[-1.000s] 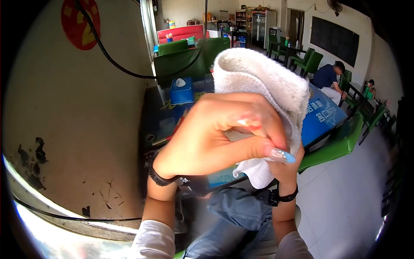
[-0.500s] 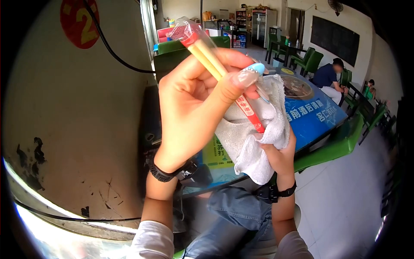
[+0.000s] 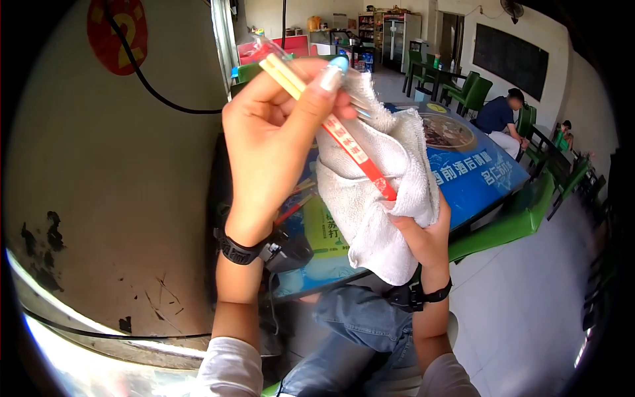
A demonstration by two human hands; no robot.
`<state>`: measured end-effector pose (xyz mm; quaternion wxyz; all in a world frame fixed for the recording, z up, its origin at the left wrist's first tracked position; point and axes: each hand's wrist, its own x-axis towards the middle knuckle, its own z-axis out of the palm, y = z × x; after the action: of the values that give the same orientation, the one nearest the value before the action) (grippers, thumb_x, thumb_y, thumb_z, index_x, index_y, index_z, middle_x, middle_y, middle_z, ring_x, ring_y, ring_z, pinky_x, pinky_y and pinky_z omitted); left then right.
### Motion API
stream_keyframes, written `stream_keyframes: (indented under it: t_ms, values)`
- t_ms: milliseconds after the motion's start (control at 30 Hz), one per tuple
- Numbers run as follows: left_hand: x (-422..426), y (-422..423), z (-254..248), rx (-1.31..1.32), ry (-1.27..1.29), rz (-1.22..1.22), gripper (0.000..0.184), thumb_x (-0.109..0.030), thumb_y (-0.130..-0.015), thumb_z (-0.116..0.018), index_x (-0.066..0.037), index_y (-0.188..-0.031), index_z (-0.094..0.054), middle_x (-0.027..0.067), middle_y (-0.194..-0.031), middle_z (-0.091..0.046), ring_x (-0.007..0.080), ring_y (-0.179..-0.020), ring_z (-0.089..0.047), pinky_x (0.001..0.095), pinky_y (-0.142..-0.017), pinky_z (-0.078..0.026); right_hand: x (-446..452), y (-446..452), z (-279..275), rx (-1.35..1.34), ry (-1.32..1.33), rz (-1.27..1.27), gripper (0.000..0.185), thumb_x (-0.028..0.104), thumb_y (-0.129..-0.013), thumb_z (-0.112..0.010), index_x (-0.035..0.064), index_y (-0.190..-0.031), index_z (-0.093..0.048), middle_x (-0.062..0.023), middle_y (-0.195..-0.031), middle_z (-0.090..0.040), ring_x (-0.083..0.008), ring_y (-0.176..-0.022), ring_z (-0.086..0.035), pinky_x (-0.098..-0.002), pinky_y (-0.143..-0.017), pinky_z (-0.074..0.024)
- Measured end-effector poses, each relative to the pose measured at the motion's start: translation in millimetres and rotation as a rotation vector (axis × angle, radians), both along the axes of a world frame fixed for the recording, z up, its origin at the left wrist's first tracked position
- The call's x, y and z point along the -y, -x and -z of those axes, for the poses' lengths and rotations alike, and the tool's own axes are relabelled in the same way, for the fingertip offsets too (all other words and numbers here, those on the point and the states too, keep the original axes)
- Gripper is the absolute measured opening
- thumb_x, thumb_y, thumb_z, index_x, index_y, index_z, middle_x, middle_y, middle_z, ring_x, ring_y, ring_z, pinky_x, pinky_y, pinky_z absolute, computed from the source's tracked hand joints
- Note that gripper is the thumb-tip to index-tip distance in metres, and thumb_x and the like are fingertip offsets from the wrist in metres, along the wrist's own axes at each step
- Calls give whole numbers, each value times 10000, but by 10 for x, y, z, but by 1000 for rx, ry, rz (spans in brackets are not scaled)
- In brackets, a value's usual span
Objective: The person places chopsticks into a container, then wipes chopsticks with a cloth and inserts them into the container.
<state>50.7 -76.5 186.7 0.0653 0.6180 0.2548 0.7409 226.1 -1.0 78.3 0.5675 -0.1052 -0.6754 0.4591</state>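
Observation:
My left hand point(image 3: 274, 149) is closed, thumb and fingers pinching a packet of wooden chopsticks point(image 3: 349, 143). Its sleeve is red and white with printed characters, and clear film wraps the pale upper ends. The packet slants down to the right, its red lower end against a white towel point(image 3: 374, 218). My right hand point(image 3: 428, 235) is wrapped round that towel from below, thumb in front and the other fingers mostly hidden. One raised corner of the towel reaches up behind my left fingertips; whether they grip it, I cannot tell.
Under my hands is a blue printed table point(image 3: 476, 182) with a green panel. More chopsticks point(image 3: 296, 202) lie on it behind my left wrist. A green chair point(image 3: 509, 231) stands at the right, a wall point(image 3: 145, 198) at the left. A person point(image 3: 503, 122) sits beyond the table.
My left hand and the chopsticks packet have moved left and slightly down. More of the sleeve and the towel's raised corner now show. My right hand stays nearly in place.

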Motion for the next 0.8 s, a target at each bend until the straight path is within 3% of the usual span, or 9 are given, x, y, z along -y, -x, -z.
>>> stream_keyframes:
  t_ms: [200,233,367,400,533,667,700,800]
  values:
    - [54,12,-13,12,118,103,201,-102,-875,-600,46,-1010,-591,94,-806,-644,140,-737,-624,259,-691,-510,-12,-21,15,-2,11,23,565,24,-668,-710,-18,-1186,-489,-100,-1119,-586,-163,-1024,-558,-292,-879,-439]
    - [38,-18,7,-60,114,55,247,-157,-911,-537,55,-1029,-585,98,-783,-633,174,-701,-626,273,-675,-509,-13,-32,9,-5,17,31,569,27,-666,-712,-18,-1187,-489,-99,-1121,-585,-163,-1025,-557,-292,-878,-439]
    - [85,-13,28,-320,388,195,252,-43,-847,-612,50,-1079,-577,102,-968,-641,153,-913,-606,287,-811,-490,-31,-92,-17,-73,31,44,576,36,-669,-704,-20,-1198,-484,-96,-1124,-581,-164,-1024,-556,-291,-877,-440]
    - [22,-9,58,-401,276,133,199,-47,-840,-618,30,-1022,-596,76,-948,-649,110,-838,-620,244,-754,-502,-37,-103,-27,-95,50,38,576,37,-671,-701,-21,-1201,-484,-96,-1125,-580,-163,-1024,-555,-291,-879,-440]
    - [18,-35,28,-226,285,110,160,-64,-845,-628,34,-971,-611,80,-903,-654,101,-811,-618,236,-741,-498,-74,-133,-25,-75,63,14,576,42,-679,-692,-25,-1210,-482,-96,-1132,-577,-165,-1027,-552,-290,-888,-434]
    - [-35,-7,76,-115,44,-22,101,-61,-836,-643,23,-883,-613,37,-783,-633,71,-702,-594,211,-637,-482,-90,-123,-24,21,53,-7,552,30,-693,-680,-30,-1206,-483,-96,-1130,-579,-158,-1026,-548,-282,-889,-429]
    - [-3,-50,100,-111,-82,-161,112,-82,-893,-552,28,-911,-570,95,-805,-618,129,-674,-589,253,-649,-493,-85,-102,-11,20,41,27,537,24,-700,-673,-33,-1200,-486,-95,-1122,-582,-154,-1020,-548,-280,-883,-431]
    - [64,-41,125,150,-604,-364,216,-204,-936,-491,12,-936,-496,135,-761,-581,176,-588,-569,307,-531,-505,-136,-102,-34,-10,39,156,490,7,-718,-652,-41,-1180,-497,-92,-1096,-591,-142,-995,-549,-273,-863,-436]
